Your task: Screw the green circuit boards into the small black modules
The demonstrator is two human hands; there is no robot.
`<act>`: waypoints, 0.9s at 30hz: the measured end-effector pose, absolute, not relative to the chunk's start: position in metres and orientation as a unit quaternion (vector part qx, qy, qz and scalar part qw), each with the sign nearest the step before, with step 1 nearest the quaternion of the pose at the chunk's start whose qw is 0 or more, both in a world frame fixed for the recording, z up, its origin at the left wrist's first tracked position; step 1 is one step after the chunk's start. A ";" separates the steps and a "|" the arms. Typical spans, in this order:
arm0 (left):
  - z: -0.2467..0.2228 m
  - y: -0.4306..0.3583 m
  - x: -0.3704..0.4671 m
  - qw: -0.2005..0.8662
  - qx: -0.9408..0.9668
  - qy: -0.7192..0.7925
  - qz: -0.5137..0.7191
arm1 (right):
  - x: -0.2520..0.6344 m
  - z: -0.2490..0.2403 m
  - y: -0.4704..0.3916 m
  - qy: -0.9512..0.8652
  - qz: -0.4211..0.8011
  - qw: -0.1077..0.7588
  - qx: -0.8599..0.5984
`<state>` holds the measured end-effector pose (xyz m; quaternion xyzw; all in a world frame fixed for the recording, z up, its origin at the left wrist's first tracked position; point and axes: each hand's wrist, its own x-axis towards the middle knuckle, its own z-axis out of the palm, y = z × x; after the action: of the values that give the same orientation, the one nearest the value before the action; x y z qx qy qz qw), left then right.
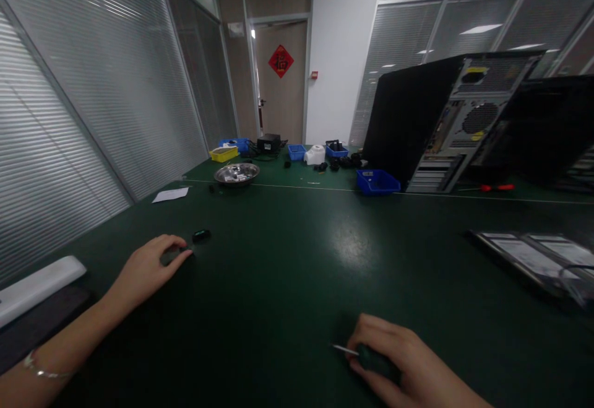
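My right hand [394, 358] is wrapped round a dark-handled screwdriver [371, 360], low and right of centre, with the thin metal shaft pointing left. At the left, my left hand [151, 265] is over the green table [278, 259], its thumb and index fingertips close to each other. Whether anything small sits between those fingertips is too blurred to tell. Just beyond them lies a small dark object [201, 235] with a green mark.
A white device [44, 284] lies left. Farther back are a metal dish [236, 174], white paper [171, 194], a blue bin [378, 182] and a black computer case [408, 117]. Drive-like metal parts [533, 256] and a red-handled tool [497, 187] are right.
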<state>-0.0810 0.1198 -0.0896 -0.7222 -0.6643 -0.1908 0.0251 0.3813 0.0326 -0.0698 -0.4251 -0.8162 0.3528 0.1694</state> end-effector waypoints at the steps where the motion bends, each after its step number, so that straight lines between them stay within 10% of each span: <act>1: -0.089 0.120 -0.080 0.026 -0.720 -0.667 -0.193 | 0.381 -0.070 0.032 -0.815 0.352 0.171 -0.427; 27: -0.090 0.122 -0.089 0.018 -0.711 -0.670 -0.213 | 0.385 -0.073 0.031 -0.816 0.342 0.168 -0.435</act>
<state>-0.0893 0.1221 -0.0902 -0.7106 -0.6704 -0.2128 0.0178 0.3848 0.0306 -0.0725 -0.4353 -0.8159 0.3416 0.1678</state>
